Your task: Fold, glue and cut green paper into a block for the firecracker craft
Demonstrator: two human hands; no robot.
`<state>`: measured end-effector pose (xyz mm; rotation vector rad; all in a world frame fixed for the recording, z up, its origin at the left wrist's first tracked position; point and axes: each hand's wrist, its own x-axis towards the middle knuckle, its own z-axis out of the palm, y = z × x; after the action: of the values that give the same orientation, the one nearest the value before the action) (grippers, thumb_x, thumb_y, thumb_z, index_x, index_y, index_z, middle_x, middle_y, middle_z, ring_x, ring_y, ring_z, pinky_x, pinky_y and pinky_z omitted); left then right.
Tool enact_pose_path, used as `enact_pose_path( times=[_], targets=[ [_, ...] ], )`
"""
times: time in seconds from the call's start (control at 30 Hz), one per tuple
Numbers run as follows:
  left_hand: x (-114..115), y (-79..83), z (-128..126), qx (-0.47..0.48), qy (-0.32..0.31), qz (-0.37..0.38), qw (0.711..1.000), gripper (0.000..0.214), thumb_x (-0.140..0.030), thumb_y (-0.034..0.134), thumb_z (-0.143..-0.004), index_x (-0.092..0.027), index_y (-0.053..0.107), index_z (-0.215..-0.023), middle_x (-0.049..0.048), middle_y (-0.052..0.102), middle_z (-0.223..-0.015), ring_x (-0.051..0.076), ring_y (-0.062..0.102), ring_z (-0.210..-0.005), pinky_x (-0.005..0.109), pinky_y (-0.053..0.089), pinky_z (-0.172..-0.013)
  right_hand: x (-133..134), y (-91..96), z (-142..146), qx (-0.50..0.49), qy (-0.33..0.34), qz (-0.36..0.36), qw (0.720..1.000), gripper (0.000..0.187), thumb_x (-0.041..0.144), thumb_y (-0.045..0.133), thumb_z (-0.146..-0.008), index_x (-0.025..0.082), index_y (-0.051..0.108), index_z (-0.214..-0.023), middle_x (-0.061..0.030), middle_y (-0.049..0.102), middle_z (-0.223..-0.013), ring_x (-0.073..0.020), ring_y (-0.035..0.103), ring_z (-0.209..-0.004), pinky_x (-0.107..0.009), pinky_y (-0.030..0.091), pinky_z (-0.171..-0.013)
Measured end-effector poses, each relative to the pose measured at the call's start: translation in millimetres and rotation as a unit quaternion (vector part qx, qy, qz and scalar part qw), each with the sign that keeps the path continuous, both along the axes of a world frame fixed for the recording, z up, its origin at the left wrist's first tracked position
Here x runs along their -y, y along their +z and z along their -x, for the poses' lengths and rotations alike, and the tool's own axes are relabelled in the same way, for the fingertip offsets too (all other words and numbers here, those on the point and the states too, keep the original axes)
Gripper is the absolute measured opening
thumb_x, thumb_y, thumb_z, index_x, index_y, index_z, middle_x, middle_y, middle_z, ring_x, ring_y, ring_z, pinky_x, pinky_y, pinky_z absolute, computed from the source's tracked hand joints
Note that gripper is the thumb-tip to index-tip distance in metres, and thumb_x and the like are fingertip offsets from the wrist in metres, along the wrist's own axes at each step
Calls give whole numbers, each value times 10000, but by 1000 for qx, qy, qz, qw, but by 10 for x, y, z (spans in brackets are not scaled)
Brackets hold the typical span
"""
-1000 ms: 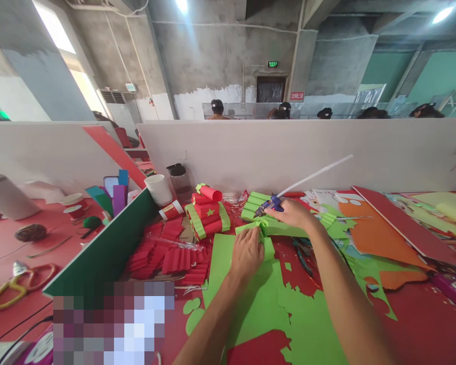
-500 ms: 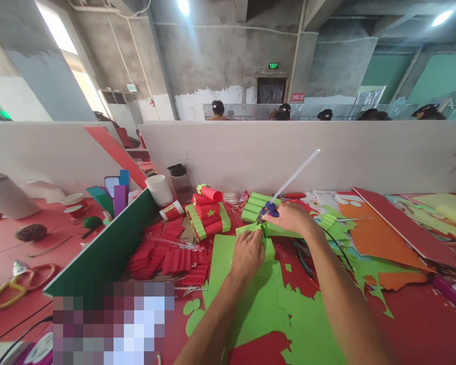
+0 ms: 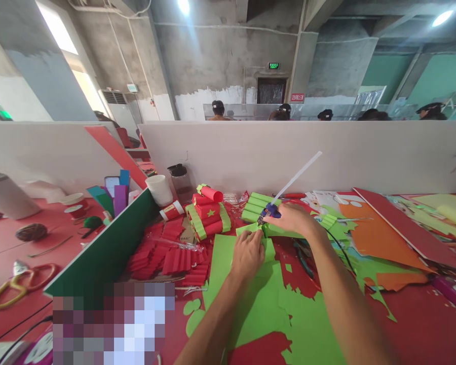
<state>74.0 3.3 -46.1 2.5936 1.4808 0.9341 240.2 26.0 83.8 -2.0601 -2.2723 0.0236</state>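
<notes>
My right hand is closed around a blue hot glue gun, with its nozzle pointing down. A long whitish glue stick slants up out of the gun's back. Just under the nozzle, my left hand presses on a small light-green paper piece; its fingertips are partly hidden. Larger green paper sheets lie beneath both hands. Behind the gun sits a row of rolled green paper tubes. Left of them stands a red-and-green paper model with a star on it.
Folded red paper strips lie to the left, beside a dark green board. Paper cups stand behind them. On the right are orange card and green scraps. A pale partition runs along the back.
The glue gun and my right hand have shifted very slightly to the right. My left hand stays in nearly the same place on the green paper.
</notes>
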Motion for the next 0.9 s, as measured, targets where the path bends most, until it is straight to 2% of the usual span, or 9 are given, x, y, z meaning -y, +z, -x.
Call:
enact_pose_path(
  times=[0.2,0.37,0.5,0.6,0.9],
  targets=[
    [-9,-28,-2,11,-6,-6,1000,379,-79,468,-871,-223,549,-1212,22,731,-1015,245,582,-1013,396,480,-875,10,37,-57,-37,9,-6,999,562,702,459,-849,200,708,-815,-119,740,-842,-272,690,-830,-279,417,-637],
    [-2,2,6,4,-8,-11,1000,451,-61,474,-842,-217,513,-1263,34,718,-1062,251,578,-1041,404,475,-885,-6,39,-85,-57,-5,-26,998,525,682,497,-839,205,710,-885,-128,742,-910,-271,679,-874,-276,407,-647],
    [2,46,6,7,-7,-26,1000,342,-48,472,-805,-201,546,-1101,49,678,-1109,232,587,-977,398,474,-902,-29,7,-88,-46,2,-26,999,537,691,471,-843,206,698,-792,-124,735,-842,-274,678,-828,-281,389,-614],
    [-1,67,-1,2,-4,-42,999,264,-47,467,-790,-198,534,-995,64,655,-1045,234,584,-959,403,472,-897,-38,-13,-83,-47,10,-18,999,548,697,460,-845,209,687,-744,-111,729,-791,-258,674,-756,-277,373,-582],
    [-7,58,-18,-16,20,-48,998,200,-61,459,-791,-206,476,-927,61,597,-923,243,562,-905,429,458,-882,-36,-16,-37,-44,5,4,999,562,709,467,-842,199,678,-736,-113,725,-783,-252,676,-747,-267,366,-563]
  ],
)
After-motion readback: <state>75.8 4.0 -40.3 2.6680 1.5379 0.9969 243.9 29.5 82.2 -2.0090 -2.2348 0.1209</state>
